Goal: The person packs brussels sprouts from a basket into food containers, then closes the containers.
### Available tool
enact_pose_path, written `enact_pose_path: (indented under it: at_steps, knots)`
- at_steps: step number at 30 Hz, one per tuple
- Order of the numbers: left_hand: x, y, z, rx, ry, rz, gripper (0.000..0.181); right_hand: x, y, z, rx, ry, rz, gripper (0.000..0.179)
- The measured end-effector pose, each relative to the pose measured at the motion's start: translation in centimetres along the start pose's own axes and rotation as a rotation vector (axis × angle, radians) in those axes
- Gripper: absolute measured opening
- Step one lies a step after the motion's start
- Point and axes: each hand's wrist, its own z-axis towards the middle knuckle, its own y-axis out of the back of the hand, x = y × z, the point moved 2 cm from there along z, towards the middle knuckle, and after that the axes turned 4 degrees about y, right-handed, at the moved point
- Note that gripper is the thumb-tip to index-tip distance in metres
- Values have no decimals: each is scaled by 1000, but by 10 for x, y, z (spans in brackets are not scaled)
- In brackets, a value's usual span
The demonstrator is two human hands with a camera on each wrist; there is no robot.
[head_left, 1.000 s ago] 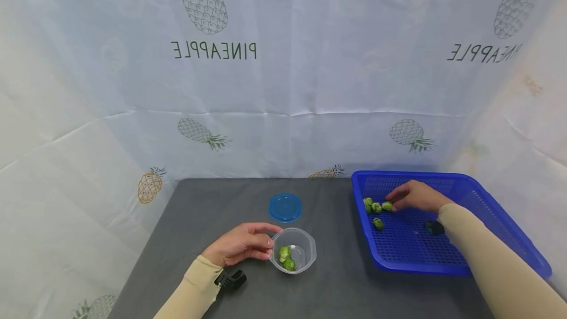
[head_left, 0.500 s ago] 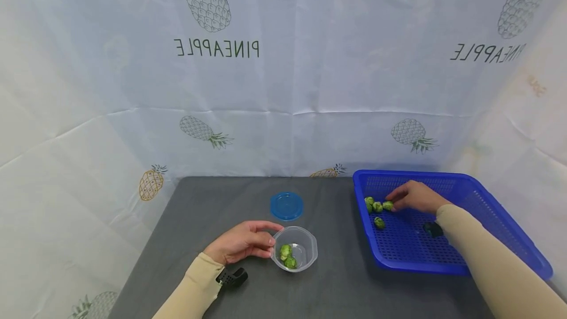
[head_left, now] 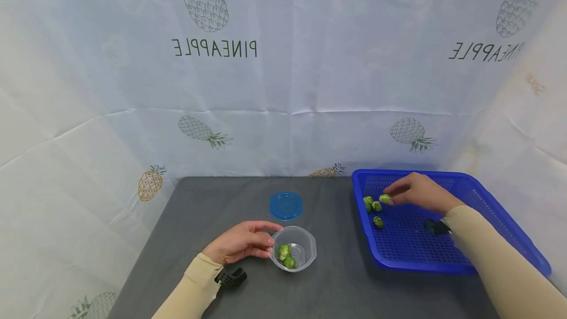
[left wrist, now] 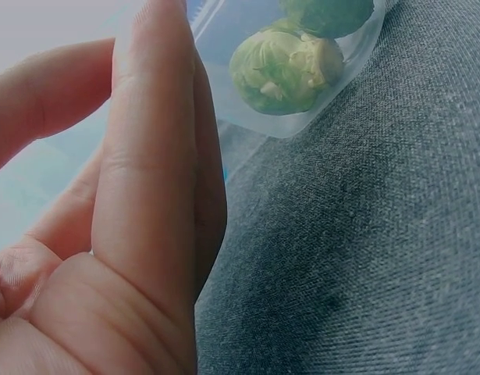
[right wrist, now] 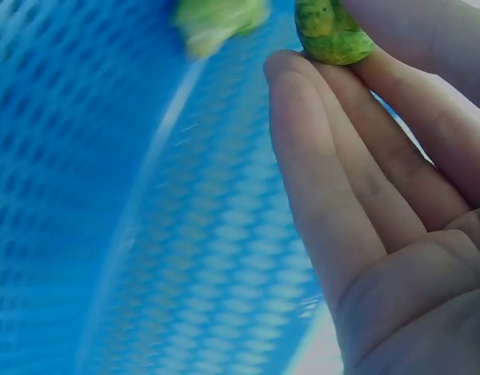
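My left hand (head_left: 245,244) holds the left side of a clear plastic container (head_left: 305,240), thumb and fingers at its wall. Two Brussels sprouts (head_left: 287,256) lie inside; in the left wrist view one sprout (left wrist: 282,72) shows through the wall beside the fingers. Above the blue basket's floor, my right hand (head_left: 418,193) pinches a Brussels sprout (head_left: 385,199) between thumb and fingertips. The right wrist view shows that sprout (right wrist: 329,31) at the fingertips. Several more sprouts (head_left: 376,206) lie at the left end of the blue basket (head_left: 425,266).
A round blue lid (head_left: 286,206) lies on the dark grey table (head_left: 212,201) behind the container. The basket stands at the table's right side, with raised walls. A pineapple-print curtain (head_left: 283,78) hangs behind and at both sides.
My right hand has lifted slightly, raising the pinched sprout off the basket floor, up and a little left. The left hand and container have stayed in place.
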Motion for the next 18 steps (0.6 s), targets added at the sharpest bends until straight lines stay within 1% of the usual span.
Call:
enact_pose_path:
  at_steps: [6, 10, 14, 18]
  knots:
    - [1, 2, -1, -8, -4, 3, 59, 47, 2, 2, 5, 58, -7, 35]
    - [2, 3, 1, -7, -1, 6, 58, 78, -5, 9, 8, 94, -5, 32]
    - [1, 3, 3, -11, 2, 6, 58, 111, -20, 20, 12, 133, 12, 28]
    - [0, 3, 3, -20, 3, 7, 58, 140, -46, 31, 7, 182, 43, 26]
